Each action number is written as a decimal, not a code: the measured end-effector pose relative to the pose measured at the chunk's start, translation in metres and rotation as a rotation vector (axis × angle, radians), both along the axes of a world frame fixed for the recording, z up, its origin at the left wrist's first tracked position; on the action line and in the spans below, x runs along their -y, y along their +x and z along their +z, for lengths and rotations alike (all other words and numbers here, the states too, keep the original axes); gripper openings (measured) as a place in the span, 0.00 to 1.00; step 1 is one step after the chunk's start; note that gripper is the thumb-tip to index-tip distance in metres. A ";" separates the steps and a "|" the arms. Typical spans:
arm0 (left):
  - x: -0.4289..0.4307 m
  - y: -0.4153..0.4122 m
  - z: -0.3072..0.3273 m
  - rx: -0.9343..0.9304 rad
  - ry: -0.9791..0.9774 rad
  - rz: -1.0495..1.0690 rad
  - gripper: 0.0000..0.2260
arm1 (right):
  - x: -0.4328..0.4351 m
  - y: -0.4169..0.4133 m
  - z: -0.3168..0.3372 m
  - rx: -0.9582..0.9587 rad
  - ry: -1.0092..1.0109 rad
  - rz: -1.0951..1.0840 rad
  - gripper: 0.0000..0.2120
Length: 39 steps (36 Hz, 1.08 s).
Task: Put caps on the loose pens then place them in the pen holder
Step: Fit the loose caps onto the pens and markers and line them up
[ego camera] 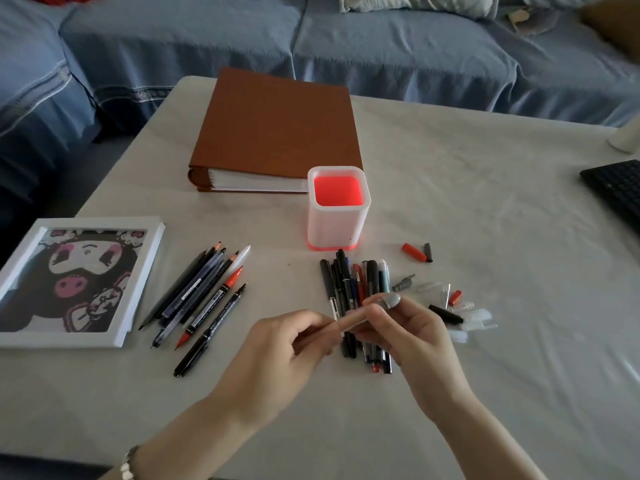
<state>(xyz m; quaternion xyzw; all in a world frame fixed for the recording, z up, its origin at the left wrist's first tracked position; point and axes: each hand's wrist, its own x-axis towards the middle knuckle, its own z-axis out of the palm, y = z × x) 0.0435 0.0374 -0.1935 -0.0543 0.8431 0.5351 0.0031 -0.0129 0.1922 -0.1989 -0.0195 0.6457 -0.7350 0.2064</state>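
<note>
Over the pens (346, 282), left hand (277, 351) meets right hand (415, 334).

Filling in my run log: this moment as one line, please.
hands: left hand and right hand both hold one pale pen over pen pile | pen holder: no pens inside

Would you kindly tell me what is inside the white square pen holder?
Inside the white square pen holder, only its red interior shows, no pens; the near inner wall is hidden by the rim.
</note>
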 end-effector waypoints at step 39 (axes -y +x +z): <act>0.080 0.016 -0.045 0.234 -0.862 0.182 0.08 | 0.014 -0.032 -0.021 0.117 0.361 -0.074 0.18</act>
